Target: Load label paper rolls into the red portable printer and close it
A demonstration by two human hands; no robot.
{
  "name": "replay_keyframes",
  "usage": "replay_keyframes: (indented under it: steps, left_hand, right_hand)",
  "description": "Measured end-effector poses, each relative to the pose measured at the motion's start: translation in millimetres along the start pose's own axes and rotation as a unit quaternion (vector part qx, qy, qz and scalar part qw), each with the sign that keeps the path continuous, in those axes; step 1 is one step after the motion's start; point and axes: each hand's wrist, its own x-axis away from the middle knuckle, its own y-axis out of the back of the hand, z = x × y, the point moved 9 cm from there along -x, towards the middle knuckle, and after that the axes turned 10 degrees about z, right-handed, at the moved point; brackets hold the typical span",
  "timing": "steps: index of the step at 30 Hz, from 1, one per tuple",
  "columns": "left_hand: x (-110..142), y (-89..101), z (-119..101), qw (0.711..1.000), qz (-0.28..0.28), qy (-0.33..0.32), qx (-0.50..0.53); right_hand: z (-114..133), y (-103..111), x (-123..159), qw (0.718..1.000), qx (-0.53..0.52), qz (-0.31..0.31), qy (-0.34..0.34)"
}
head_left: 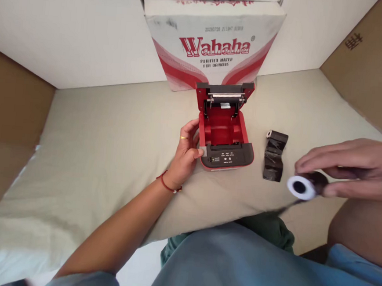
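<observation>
A small red and black printer (227, 154) stands on the cloth-covered surface with its lid (226, 95) raised, showing a bare red paper bay. My left hand (186, 156) grips its left side, thumb on the grey front-left corner and fingers along the side wall. Off to the right, my right hand (351, 166) holds a paper roll (302, 186) between thumb and fingers. The roll has a white end face, a black core and a dark outer layer; a dark tail hangs from it. Between printer and right hand lies a partly unrolled black ribbon roll (274, 156).
Behind the printer stands a white and red Wahaha water carton (215, 43) against a white wall (87, 29). Brown cardboard boxes flank the left (9, 137) and right (365, 64) sides. The beige cloth (112, 132) ends at a front edge by my lap.
</observation>
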Motion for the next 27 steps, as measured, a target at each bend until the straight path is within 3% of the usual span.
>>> replay_keyframes:
  steps: [5, 9, 16, 21, 24, 27]
  left_hand:
    - [-1.1, -2.4, -2.4, 1.000, -0.001, -0.010, 0.012]
    - [-0.7, -4.4, -3.7, 1.000, 0.003, -0.012, 0.006]
    - [-0.4, -2.8, -1.2, 1.000, 0.017, -0.005, -0.026]
    - [-1.2, -2.1, -1.2, 0.999, 0.019, -0.010, -0.030]
    - [-1.4, -3.0, -3.3, 0.999, 0.016, -0.012, -0.037]
    - [-0.7, -4.0, -3.6, 0.999, 0.013, -0.012, -0.048]
  right_hand:
    - [51.8, -3.0, -77.3, 0.997, -0.057, -0.041, 0.017]
    - [63.8, -22.3, -116.5, 0.995, -0.078, -0.053, 0.026]
    - [53.6, -36.8, -137.7, 0.996, 0.074, -0.048, -0.031]
    - [53.2, -37.1, -151.6, 0.993, 0.100, -0.051, -0.032]
    - [59.9, -35.1, -141.7, 0.997, 0.051, -0.054, 0.005]
    - [77.4, -30.5, -111.3, 0.991, -0.023, -0.080, 0.105]
